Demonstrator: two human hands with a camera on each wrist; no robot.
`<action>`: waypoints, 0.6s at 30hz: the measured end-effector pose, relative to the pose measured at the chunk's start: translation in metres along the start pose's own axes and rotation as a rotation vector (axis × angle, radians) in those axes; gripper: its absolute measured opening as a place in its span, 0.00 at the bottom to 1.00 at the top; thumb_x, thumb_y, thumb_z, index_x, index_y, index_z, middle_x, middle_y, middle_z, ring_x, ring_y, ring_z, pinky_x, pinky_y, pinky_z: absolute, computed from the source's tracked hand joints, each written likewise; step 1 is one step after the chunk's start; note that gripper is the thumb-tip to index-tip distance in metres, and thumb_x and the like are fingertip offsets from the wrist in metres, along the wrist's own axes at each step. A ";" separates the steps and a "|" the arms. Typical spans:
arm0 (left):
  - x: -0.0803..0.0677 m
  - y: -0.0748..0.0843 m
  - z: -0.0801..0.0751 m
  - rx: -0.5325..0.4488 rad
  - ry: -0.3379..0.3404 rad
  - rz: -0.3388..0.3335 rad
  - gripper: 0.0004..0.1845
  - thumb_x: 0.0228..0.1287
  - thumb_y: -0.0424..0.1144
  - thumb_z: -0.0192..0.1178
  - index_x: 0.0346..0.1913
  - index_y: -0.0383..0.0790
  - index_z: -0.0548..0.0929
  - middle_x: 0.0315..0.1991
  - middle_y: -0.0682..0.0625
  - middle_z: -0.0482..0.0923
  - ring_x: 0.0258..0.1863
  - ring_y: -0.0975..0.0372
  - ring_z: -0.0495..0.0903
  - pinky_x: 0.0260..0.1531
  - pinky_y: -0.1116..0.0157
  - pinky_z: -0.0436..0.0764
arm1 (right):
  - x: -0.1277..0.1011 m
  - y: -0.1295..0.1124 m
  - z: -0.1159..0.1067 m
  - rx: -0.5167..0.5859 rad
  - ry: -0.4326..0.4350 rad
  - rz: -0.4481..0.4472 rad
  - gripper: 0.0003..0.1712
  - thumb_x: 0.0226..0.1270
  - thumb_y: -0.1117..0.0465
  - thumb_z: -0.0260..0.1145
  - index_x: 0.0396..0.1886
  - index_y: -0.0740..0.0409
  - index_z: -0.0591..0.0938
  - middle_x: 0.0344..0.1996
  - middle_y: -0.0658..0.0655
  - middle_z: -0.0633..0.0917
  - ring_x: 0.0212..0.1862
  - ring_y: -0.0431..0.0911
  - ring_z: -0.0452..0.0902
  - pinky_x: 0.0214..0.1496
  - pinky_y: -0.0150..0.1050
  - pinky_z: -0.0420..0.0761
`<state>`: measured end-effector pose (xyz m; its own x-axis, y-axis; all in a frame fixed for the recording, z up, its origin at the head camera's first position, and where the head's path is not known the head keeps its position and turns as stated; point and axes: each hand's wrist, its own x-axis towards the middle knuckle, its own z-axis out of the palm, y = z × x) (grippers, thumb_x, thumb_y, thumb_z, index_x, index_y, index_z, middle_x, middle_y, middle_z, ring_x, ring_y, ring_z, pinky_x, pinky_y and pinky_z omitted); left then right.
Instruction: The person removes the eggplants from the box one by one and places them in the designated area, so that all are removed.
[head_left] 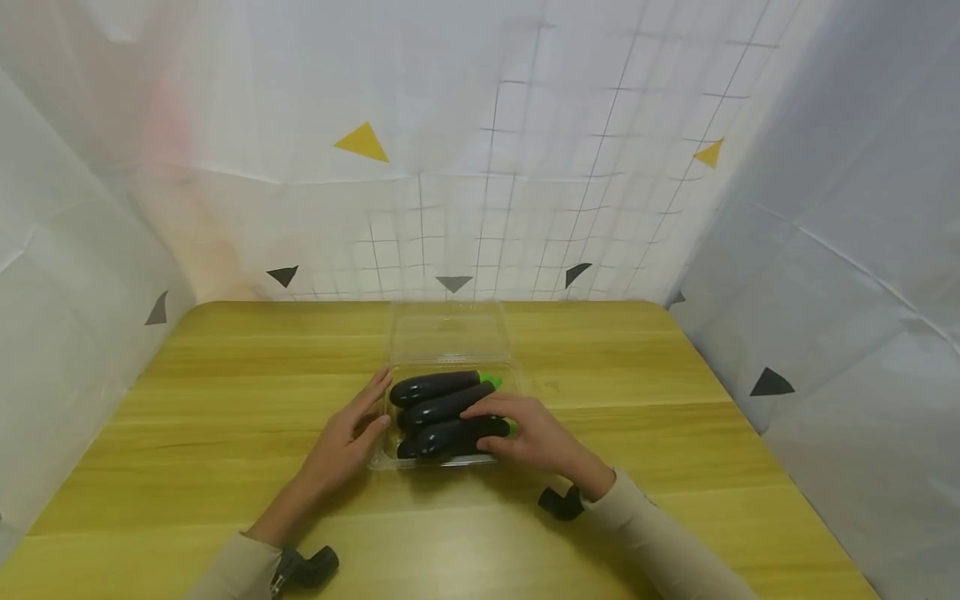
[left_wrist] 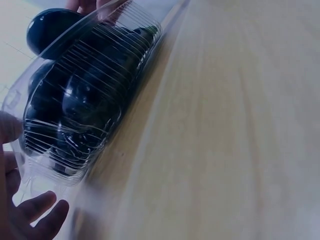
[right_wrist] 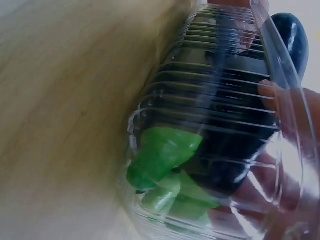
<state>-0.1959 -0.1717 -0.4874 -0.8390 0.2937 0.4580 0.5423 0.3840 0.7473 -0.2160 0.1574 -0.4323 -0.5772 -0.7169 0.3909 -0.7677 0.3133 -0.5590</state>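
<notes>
Left sheet [head_left: 67, 292]: white, hanging along the left edge of the wood-grain table [head_left: 195, 417], with a dark triangle on it.
Left sleeve [head_left: 236, 571]: pale beige, with a dark angled device [head_left: 315, 568] at the wrist.
Left hand [head_left: 341, 442]: fingers extended rather than curled, thumb and fingertips at the left end of the clear plastic container [head_left: 386, 463].
Container: ribbed, on the table between the hands, its hinged lid [head_left: 450, 333] folded back on the far side; the lid is too faint to tell any lettering.
Rear eggplant [head_left: 431, 388]: glossy black, inside the container, lying crosswise, green cap to the right.
Middle eggplant [head_left: 442, 408]: just in front of the rear one.
Front eggplant [head_left: 446, 440]: nearest the person, atop other dark shapes, blunt end to the left and above the rim, cap end within the right hand [head_left: 536, 435].
Right hand: grips the front eggplant near its cap, thumb on the near side, fingers on the far side.
Right sleeve [head_left: 660, 533]: beige too, a second dark device [head_left: 558, 504] beside its cuff.
Right sheet [head_left: 847, 275]: white, bearing dark triangles.
</notes>
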 end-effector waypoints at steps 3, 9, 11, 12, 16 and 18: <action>0.000 0.001 -0.001 -0.011 -0.010 0.014 0.32 0.77 0.29 0.58 0.80 0.34 0.64 0.81 0.42 0.55 0.77 0.49 0.59 0.68 0.63 0.71 | 0.000 0.000 0.000 0.003 0.007 -0.011 0.25 0.63 0.66 0.78 0.60 0.55 0.86 0.56 0.50 0.86 0.58 0.46 0.81 0.57 0.46 0.83; -0.003 0.003 -0.001 -0.057 -0.029 0.006 0.32 0.80 0.32 0.57 0.81 0.37 0.61 0.82 0.43 0.52 0.76 0.49 0.61 0.65 0.52 0.75 | -0.001 0.001 0.001 0.019 0.024 -0.026 0.24 0.64 0.66 0.78 0.60 0.53 0.86 0.55 0.49 0.86 0.57 0.45 0.81 0.55 0.50 0.85; -0.002 0.003 -0.001 -0.062 -0.029 0.000 0.33 0.80 0.32 0.56 0.82 0.39 0.60 0.83 0.44 0.51 0.76 0.49 0.62 0.65 0.52 0.75 | -0.001 0.001 0.000 0.028 0.028 -0.027 0.24 0.64 0.65 0.78 0.61 0.53 0.86 0.55 0.48 0.86 0.58 0.45 0.81 0.54 0.50 0.85; -0.002 0.003 -0.001 -0.066 -0.028 0.002 0.33 0.80 0.32 0.56 0.82 0.40 0.60 0.83 0.44 0.51 0.75 0.49 0.63 0.65 0.52 0.75 | -0.001 0.001 0.000 0.028 0.030 -0.028 0.24 0.65 0.65 0.78 0.61 0.52 0.86 0.55 0.48 0.86 0.58 0.45 0.81 0.55 0.50 0.85; -0.003 0.003 -0.002 -0.076 -0.019 0.010 0.34 0.79 0.30 0.57 0.82 0.41 0.60 0.83 0.43 0.51 0.75 0.49 0.64 0.64 0.52 0.76 | 0.000 -0.002 -0.002 0.024 0.038 -0.037 0.24 0.66 0.64 0.77 0.62 0.51 0.85 0.57 0.47 0.85 0.60 0.45 0.80 0.61 0.50 0.82; -0.004 0.003 -0.002 -0.081 -0.016 0.019 0.34 0.78 0.29 0.57 0.82 0.41 0.60 0.82 0.42 0.51 0.75 0.48 0.63 0.63 0.52 0.76 | 0.001 -0.003 -0.004 0.013 0.044 -0.048 0.24 0.66 0.64 0.77 0.62 0.51 0.85 0.57 0.48 0.85 0.60 0.46 0.81 0.61 0.49 0.82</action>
<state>-0.1913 -0.1734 -0.4858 -0.8277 0.3140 0.4650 0.5519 0.3064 0.7756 -0.2150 0.1580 -0.4272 -0.5522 -0.7024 0.4491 -0.7911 0.2714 -0.5482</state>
